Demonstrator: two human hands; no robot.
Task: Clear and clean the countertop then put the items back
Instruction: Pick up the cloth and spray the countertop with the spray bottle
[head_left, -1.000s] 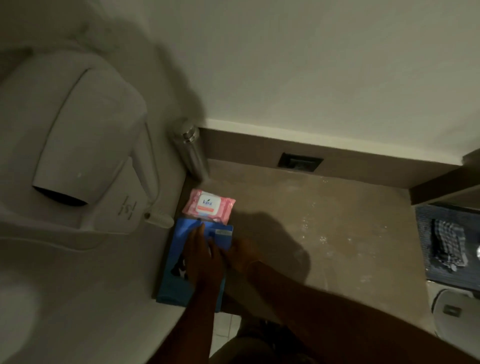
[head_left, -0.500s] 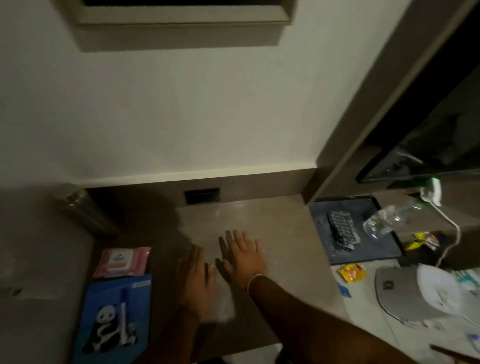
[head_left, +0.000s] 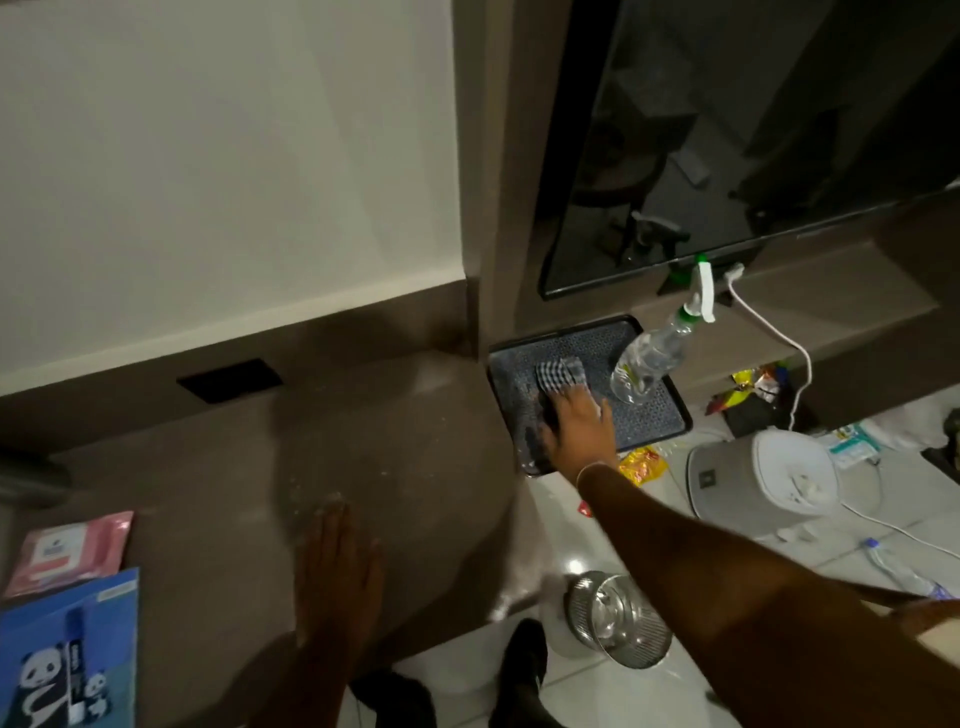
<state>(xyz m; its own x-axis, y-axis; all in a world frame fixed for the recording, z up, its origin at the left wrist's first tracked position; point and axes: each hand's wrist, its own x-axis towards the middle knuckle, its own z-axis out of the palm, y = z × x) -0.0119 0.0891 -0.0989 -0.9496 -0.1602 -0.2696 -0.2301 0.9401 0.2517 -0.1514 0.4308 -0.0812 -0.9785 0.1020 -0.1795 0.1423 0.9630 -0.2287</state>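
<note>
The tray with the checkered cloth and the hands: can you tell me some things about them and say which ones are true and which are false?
1. The right hand is on the checkered cloth in the dark tray. True.
2. The spray bottle stands on the countertop next to the pink wipes pack. False: it is on the tray, beside the cloth.
3. The left hand lies flat and open on the countertop. True.
4. The pink wipes pack is in the left hand. False: it lies on the countertop's left end, just behind the blue panda box.
5. The tray sits on the white floor tiles. False: it sits on a lower ledge to the right of the countertop.
</note>
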